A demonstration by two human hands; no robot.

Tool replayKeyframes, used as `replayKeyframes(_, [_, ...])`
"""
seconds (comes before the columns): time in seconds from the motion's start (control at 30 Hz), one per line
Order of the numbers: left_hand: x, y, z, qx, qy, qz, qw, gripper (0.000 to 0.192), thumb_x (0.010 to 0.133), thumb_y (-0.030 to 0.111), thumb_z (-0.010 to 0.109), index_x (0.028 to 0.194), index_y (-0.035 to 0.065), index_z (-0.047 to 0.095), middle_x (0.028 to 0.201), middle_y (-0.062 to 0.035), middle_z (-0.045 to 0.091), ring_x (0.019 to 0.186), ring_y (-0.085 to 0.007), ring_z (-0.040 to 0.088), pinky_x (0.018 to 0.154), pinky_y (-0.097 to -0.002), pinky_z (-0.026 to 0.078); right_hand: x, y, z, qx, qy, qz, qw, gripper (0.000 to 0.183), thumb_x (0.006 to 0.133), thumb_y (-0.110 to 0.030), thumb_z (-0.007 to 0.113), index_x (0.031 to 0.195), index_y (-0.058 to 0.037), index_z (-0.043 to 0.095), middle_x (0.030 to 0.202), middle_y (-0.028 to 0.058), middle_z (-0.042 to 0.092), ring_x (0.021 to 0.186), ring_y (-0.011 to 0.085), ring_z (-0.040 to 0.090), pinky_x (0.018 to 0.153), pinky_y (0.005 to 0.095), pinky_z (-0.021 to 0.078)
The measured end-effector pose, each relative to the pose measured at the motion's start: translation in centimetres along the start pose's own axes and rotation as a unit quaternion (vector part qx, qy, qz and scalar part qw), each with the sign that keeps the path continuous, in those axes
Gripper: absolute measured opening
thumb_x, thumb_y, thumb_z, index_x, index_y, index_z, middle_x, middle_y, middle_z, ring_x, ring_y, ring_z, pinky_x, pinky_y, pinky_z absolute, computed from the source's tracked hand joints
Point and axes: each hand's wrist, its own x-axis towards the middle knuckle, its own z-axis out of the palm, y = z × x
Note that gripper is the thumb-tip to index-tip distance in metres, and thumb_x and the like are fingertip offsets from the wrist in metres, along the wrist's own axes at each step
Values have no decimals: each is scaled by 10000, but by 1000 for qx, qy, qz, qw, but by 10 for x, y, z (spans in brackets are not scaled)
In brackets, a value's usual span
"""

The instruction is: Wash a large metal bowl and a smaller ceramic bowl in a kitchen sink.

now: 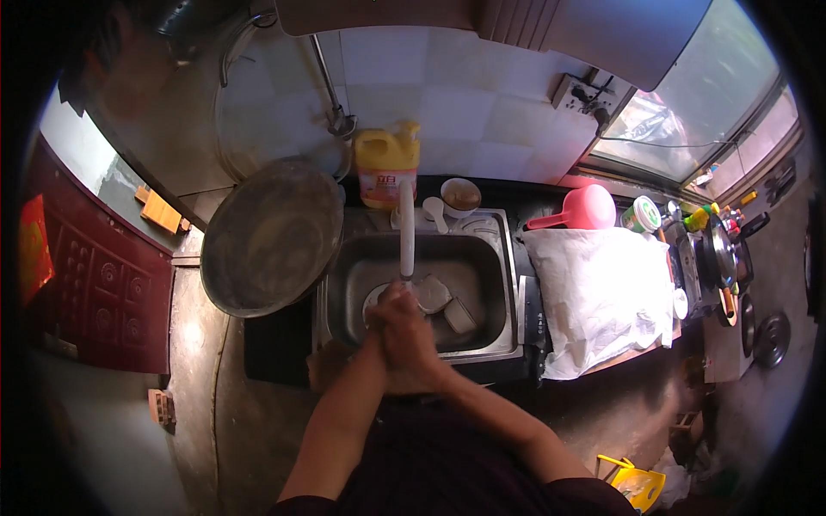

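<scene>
My left hand (382, 308) and my right hand (413, 338) are pressed together, one over the other, under the spout of the faucet (406, 238). They are above the stainless steel sink (513, 290). Whether the fingers are closed, or anything is between the palms, cannot be made out. In the basin, beside and partly behind my hands, lie a pale round dish (372, 295), a whitish piece (433, 295) and a small whitish block-like thing (459, 316). A white spoon (435, 213) and a bowl (461, 197) rest behind the basin.
A large metal basin (271, 238) leans left of the sink. Behind stands a yellow detergent jug (387, 168). To the right are a cleaver (533, 316), a white cloth (600, 297), a pink dipper (587, 208), a tub (641, 215) and a lidded pan (719, 251).
</scene>
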Motion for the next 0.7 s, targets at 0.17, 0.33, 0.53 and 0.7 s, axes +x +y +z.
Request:
replayKeyframes(0.17, [35, 7, -6, -377, 113, -176, 902, 152, 818, 203, 464, 736, 75, 459, 650, -59, 488, 635, -234, 494, 656, -390, 438, -35, -9, 14, 83, -24, 28, 996, 371, 709, 31, 511, 1018, -148, 609, 989, 131, 500, 878, 331, 547, 720, 394, 477])
replayKeyframes(0.33, [15, 32, 25, -492, 80, -173, 849, 261, 844, 248, 426, 870, 25, 558, 855, -117, 578, 774, -263, 538, 803, -437, 447, -28, 42, 24, 48, 60, -9, 997, 404, 719, 8, 542, 1094, -143, 546, 1031, 158, 493, 902, 355, 540, 726, 410, 470])
replayKeyframes(0.53, [-26, 39, 21, -471, -29, -34, 881, 542, 867, 426, 362, 1075, -42, 539, 1017, -142, 581, 1020, -278, 505, 926, -397, 369, -6, 136, 19, 64, 9, 127, 990, 483, 759, -81, 544, 1227, -77, 425, 1098, 199, 477, 992, 386, 501, 847, 423, 410])
replayKeyframes(0.7, [-59, 43, 28, -560, -144, -20, 816, 737, 846, 591, 319, 1177, -50, 469, 1162, -179, 510, 1100, -302, 457, 982, -411, 316, -15, 146, 38, 288, 170, 264, 905, 389, 801, -91, 538, 1175, -1, 476, 1044, 125, 568, 986, 272, 545, 886, 359, 395])
